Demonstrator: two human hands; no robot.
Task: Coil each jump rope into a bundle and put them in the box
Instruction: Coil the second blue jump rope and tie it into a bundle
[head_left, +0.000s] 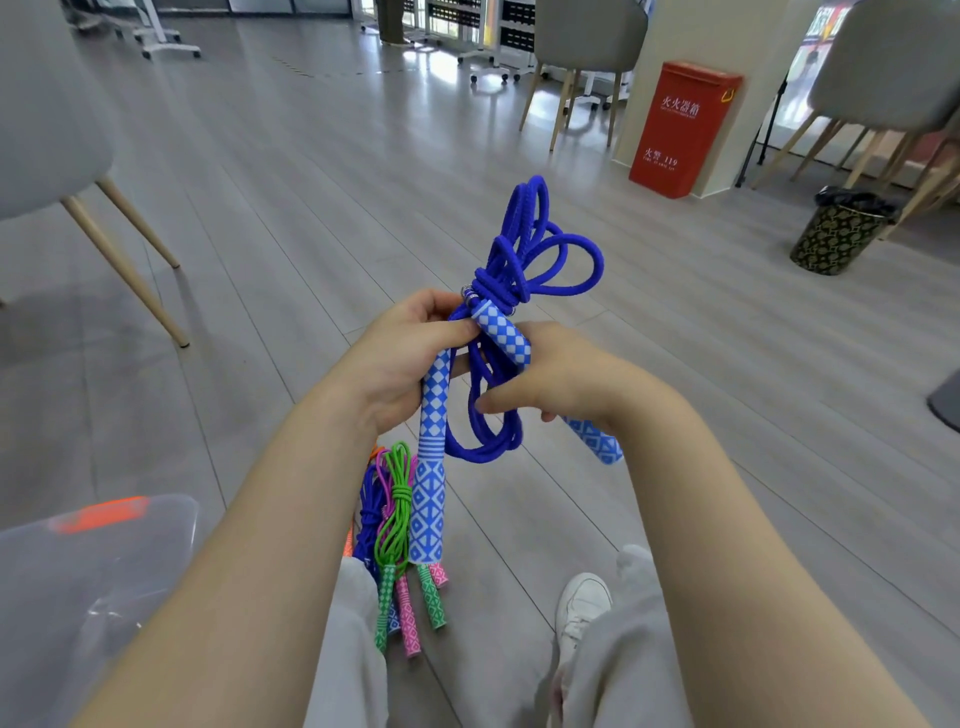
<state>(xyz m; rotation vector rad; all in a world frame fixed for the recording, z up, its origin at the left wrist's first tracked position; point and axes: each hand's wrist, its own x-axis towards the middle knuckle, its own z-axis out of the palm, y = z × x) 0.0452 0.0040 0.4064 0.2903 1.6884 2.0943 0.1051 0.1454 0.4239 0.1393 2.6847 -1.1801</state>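
**Blue rope held in both hands above the floor**

Blue cord of the rope (519, 260) is gathered into several loops. The loops fan out above the hands, and a further set hangs below them. A turn of cord is wound around the bundle just above the hands, next to a small metal spring at a handle end.

The left hand (410, 358) grips the bundle at its waist. The fingers curl around the cord and the upper end of the left handle (431, 467). This handle carries a blue-and-white diamond pattern and hangs straight down from the hand.

The right hand (561, 379) holds the right handle (506, 335). The fingers wrap around its middle, and the thumb points left across the hanging loops. The upper end of this handle lies against the wound cord. The lower end projects below the right hand toward the right.

Other ropes (397, 519) lie on the floor (311, 208) below the left forearm. Green, pink and blue cords are visible, with green and pink patterned handles. They lie just beside the person's left leg.

A clear plastic box (93, 561) with an orange clip stands at lower left, apart from the held rope. A white shoe (582, 603) rests on the floor at lower right. A red cabinet (680, 130) and a dark bin (836, 234) stand farther back on the right.
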